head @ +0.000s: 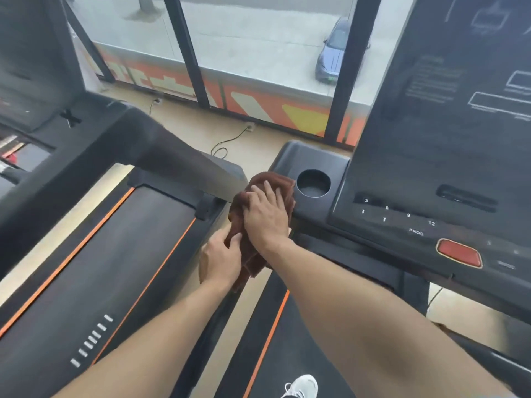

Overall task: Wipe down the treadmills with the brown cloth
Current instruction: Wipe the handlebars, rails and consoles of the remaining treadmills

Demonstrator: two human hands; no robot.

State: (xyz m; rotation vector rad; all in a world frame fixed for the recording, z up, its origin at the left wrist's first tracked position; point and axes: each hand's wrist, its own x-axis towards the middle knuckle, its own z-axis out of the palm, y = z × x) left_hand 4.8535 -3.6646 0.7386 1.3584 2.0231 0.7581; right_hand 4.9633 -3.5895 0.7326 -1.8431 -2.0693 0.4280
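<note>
Head view: right hand (pixel 265 216) presses flat on the brown cloth (pixel 260 196) at the treadmill console (pixel 313 222) corner, left hand (pixel 221 258) pinches its hanging end; most wiping looks undone.

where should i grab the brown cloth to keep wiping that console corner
Take the brown cloth from above at its bunched top, where the right hand lies flat. Its lower tail hangs off the console edge, where the left hand pinches it.
</note>
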